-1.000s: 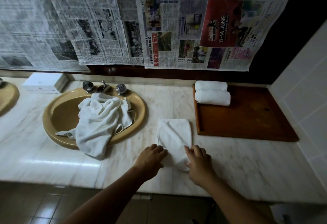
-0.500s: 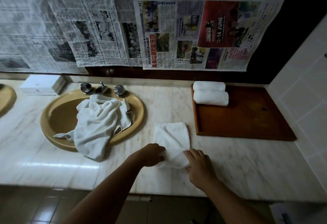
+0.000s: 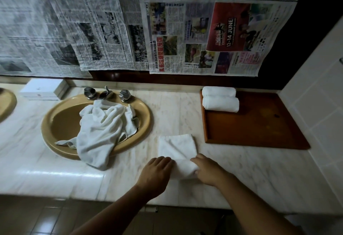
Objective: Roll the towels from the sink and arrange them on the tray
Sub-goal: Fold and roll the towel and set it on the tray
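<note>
Tan oval ceramic sink [image 3: 55,123], left of centre in the frame, sunk into the pale marble counter [image 3: 259,169]; it holds a crumpled heap of white towels [image 3: 104,132], one end of the heap draped over the near rim onto the counter; chrome tap with two faceted knobs [image 3: 106,93] stands at the sink's far rim, just touching the heap's top edge.

Dark reddish-brown rectangular wooden tray [image 3: 259,123], right of centre, lies flat on the counter against the tiled side wall; it holds two rolled white towels [image 3: 220,98] at its far left corner, lying side by side and touching, long axes across the frame; the other part of the tray floor shows bare wood.

Folded white hand towel [image 3: 176,147], lower centre, lies on the counter between sink and tray, apart from both; its near end is wound into a thick roll, its far part lies flat.

Left hand [image 3: 156,175] rests palm down on the roll's left end, fingers curled over it; right hand [image 3: 209,171] on the right end, fingers bent and pressed against the cloth; both grasp the roll.

White flat box [image 3: 40,90], upper left of the counter, beside the sink; newspaper sheets [image 3: 167,36] cover the wall across the top of the frame.
</note>
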